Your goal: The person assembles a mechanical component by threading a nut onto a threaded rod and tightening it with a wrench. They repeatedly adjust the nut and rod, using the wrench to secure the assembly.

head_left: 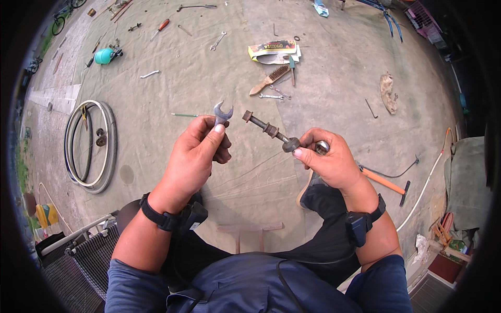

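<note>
My left hand (201, 142) is closed round an open-end wrench (223, 112), its forked jaw sticking up past my thumb and its shank hidden in my fingers. Opposite it, my right hand (330, 159) pinches a dark threaded axle (271, 130) by its lower end, at a round nut-like piece (291, 145). The axle slants up and left, carrying nuts along its length and one at its far tip. A shiny metal ring end (322, 147) also shows between my right fingers; what it belongs to is hidden. The wrench jaw and the axle tip are apart.
Wrenches (271, 96), a wire brush (270, 79) and a yellow-black package (274, 51) lie ahead on the ground sheet. Left are bicycle tyres (109, 151) and a teal container (104, 56). An orange-handled tool (383, 177) lies right; a folding chair (78, 266) stands near left.
</note>
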